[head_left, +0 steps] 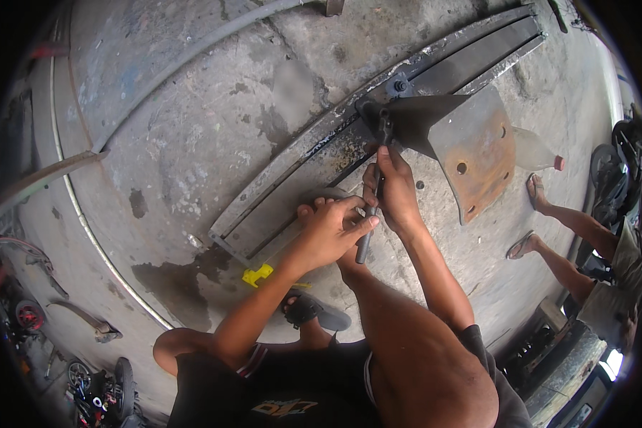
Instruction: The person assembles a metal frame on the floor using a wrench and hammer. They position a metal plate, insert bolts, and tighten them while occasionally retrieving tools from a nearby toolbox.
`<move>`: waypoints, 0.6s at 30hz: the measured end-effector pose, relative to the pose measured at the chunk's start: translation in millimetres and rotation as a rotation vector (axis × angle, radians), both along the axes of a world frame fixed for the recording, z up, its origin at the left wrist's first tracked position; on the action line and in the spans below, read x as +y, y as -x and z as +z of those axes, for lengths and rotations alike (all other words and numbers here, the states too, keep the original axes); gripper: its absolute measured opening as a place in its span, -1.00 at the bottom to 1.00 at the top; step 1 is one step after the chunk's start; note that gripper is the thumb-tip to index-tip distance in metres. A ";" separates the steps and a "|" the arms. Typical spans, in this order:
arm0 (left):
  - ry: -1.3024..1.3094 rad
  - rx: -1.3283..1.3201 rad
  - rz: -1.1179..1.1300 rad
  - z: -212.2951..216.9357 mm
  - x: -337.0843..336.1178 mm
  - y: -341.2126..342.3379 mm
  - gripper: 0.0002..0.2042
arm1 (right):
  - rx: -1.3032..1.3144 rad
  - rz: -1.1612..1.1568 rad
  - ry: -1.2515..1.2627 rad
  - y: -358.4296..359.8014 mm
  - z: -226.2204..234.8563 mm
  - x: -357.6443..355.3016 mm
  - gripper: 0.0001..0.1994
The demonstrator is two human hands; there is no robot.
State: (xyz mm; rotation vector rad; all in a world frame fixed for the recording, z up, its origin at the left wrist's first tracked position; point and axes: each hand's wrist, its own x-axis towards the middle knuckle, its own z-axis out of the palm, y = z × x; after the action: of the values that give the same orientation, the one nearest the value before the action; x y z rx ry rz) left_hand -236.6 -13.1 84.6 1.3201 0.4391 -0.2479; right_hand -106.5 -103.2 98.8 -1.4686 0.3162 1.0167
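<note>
A dark metal wrench runs from between my hands up to a fastener area on a metal bracket. My right hand is closed round its upper part, close to the bracket. My left hand pinches the lower part of the handle with thumb and fingers. The wrench's head, dark against the bracket's base, is hard to make out. The bracket has a rusty plate with several holes and stands on a long curved steel channel lying on the floor. A bolt shows on the channel beyond the wrench.
A yellow tape measure lies by my sandalled foot. A plastic bottle with a red cap lies behind the bracket. Another person is at the right. Long metal strips and motorcycle parts are at the left.
</note>
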 end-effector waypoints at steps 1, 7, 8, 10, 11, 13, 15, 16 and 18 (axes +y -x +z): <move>-0.072 -0.010 0.001 -13.1 -9.7 7.1 -0.73 | 0.010 -0.002 -0.019 -0.5 -0.1 -2.8 -0.64; 0.009 -0.047 0.008 -13.5 -30.7 -1.1 -0.67 | 0.019 0.033 -0.024 -11.8 -13.0 -17.0 -0.55; 0.084 -0.026 0.013 -13.1 -32.3 -1.8 -0.67 | 0.040 0.037 -0.034 -13.2 -12.2 -18.1 -0.56; 0.234 0.016 0.024 -12.4 -35.6 -3.1 -0.68 | 0.083 0.043 -0.053 -19.7 -11.9 -24.4 -0.59; 0.230 0.008 0.049 -12.3 -38.6 -4.6 -0.71 | 0.083 0.038 -0.057 -23.1 -13.1 -25.6 -0.60; 0.221 -0.010 0.100 -12.3 -45.4 -9.0 -0.75 | 0.100 0.058 -0.037 -29.1 -14.0 -25.7 -0.61; 0.290 -0.014 0.128 -10.9 -49.5 -13.5 -0.76 | 0.113 0.085 -0.005 -34.4 -14.0 -24.1 -0.61; 0.324 -0.015 0.142 -9.9 -51.8 -15.8 -0.76 | 0.133 0.070 0.017 -36.6 -13.3 -24.8 -0.62; 0.327 -0.018 0.076 -17.5 -60.5 -15.8 -0.74 | 0.176 0.052 0.060 -40.6 -9.3 -20.6 -0.63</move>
State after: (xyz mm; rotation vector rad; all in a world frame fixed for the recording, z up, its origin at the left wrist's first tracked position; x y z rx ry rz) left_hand -220.8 -73.6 67.1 0.9835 0.4133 -0.2328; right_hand -66.0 -123.8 89.6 -1.4500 0.4399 1.1901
